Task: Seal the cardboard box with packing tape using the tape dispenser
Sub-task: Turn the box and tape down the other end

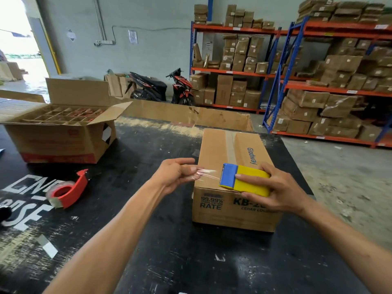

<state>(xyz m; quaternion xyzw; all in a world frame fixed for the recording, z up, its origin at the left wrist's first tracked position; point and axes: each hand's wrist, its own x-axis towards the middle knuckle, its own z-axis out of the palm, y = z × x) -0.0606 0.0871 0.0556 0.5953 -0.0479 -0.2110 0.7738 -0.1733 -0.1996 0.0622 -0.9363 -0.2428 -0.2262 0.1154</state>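
Observation:
A closed cardboard box point(220, 149) lies on the black table point(148, 240), with a strip of tape along its top seam. My right hand point(277, 192) grips a yellow and blue tape dispenser point(246, 181) over the box's near top edge. My left hand point(176, 172) pinches the free end of the clear tape point(206, 173), which stretches taut from the dispenser's blue mouth toward the left, past the box's left edge.
A red tape dispenser point(67, 190) with a roll lies on the table at the left. An open carton with dividers point(61, 128) stands at the back left. Flat cardboard point(191, 115) lies behind the box. Shelving racks with parcels point(318, 81) and two motorbikes point(161, 88) stand beyond.

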